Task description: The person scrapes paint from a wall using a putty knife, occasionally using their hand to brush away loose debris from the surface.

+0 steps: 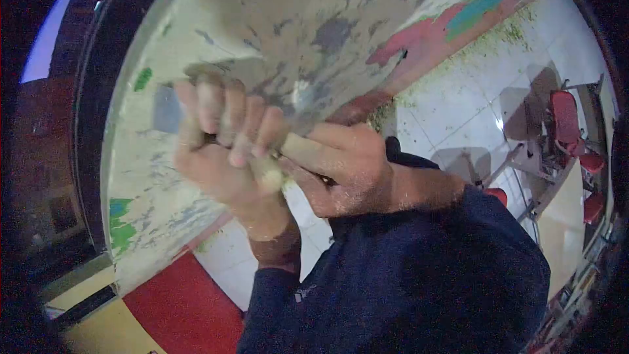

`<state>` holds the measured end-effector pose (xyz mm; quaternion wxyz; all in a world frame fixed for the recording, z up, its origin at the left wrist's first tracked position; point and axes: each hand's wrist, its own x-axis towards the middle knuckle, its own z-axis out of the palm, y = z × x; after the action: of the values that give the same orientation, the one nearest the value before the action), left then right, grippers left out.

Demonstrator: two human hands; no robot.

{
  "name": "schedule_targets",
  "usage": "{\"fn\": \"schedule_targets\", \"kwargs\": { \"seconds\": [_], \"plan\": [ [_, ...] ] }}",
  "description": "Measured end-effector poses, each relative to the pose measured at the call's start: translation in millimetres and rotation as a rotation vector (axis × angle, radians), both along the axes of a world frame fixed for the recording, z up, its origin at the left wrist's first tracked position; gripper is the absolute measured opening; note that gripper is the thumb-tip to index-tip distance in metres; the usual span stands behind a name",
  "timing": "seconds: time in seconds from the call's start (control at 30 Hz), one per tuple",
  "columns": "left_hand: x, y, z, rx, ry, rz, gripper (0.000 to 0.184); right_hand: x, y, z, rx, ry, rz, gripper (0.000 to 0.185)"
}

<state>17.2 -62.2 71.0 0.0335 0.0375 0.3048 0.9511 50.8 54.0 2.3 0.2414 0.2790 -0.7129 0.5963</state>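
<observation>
Meeting above the worn, paint-patched surface [331, 33], the left hand [226, 131] and the right hand [344, 167] come close together near the middle of the view, both blurred. The left fingers bend over toward the palm, side by side with narrow gaps between them, while the right fingers fold inward, largely covered by the back of that hand. A small pale yellowish piece [272, 178] shows at the heel of the left hand, between the two hands; it seems to be something held there, though the blur keeps its shape unclear, and I cannot tell which fingers, if any, pinch it. Grey, green, pink and teal patches mark the surface under and around the hands, and a blue-grey patch [168, 110] shows just beside the left fingers. Beyond the surface's reddish edge, yellow-green bits [514, 36] lie scattered on the white tiled floor [452, 101]. A red chair [565, 118] and a pale tabletop [562, 219] stand to the right, with a red panel [183, 305] below. The person's dark shirt [419, 275] fills the lower middle.
</observation>
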Motion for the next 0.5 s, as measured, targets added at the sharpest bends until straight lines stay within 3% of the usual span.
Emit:
{"fn": "schedule_targets", "kwargs": {
  "seconds": [0.1, 0.23, 0.33, 0.5],
  "plan": [
    [-2, -3, -2, 0.073, 0.060, -0.075, 0.038, -2, -5, -7, -0.015, 0.018, 0.011, 0.019],
    [1, -2, 2, -0.067, 0.035, -0.048, 0.038, -3, -10, -7, -0.079, 0.073, -0.029, 0.020],
    [-12, -5, 19, 0.068, 0.108, -0.092, 0.038, -14, -11, 8, -0.046, 0.079, 0.027, 0.020],
    [3, 4, -6, -0.102, 0.042, 0.111, 0.039, -4, -10, -8, -0.019, 0.039, -0.046, 0.022]
  ]
}}
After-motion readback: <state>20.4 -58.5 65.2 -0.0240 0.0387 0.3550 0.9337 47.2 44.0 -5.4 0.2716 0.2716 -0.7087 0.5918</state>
